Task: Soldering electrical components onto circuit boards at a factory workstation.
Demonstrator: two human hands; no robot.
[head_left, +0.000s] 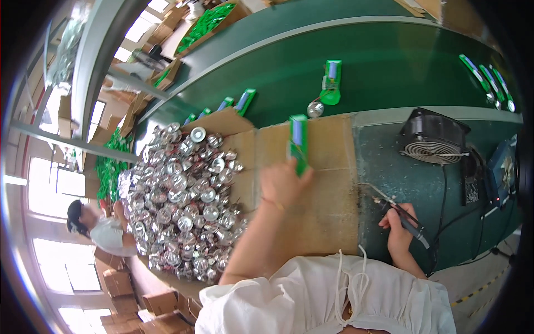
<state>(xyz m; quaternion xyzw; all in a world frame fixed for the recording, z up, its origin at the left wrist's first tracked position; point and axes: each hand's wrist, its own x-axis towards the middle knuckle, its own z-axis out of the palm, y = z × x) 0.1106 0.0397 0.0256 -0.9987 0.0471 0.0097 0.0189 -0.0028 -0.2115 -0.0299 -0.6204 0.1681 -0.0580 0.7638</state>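
Observation:
My left hand (283,182), slightly blurred, is closed at the lower end of a green plastic housing (298,139) with a blue cylindrical cell in it. The housing is over the brown cardboard sheet (320,222) in front of me. My right hand (399,225) is wrapped round a soldering iron (414,229) at the right edge of the cardboard. Left of my left forearm lies a big heap of silvery round lamp heads (186,200). Beyond the cardboard, another green housing (332,83) rests on the green belt, a silvery lamp head (315,109) beside its lower end.
A black fan (434,136) with a wire guard stands at the right, near a blue box-shaped device (502,172) and dark cables. Several green housings (489,83) lie at the belt's far right, others (245,102) behind the heap. A person (105,228) works at the left.

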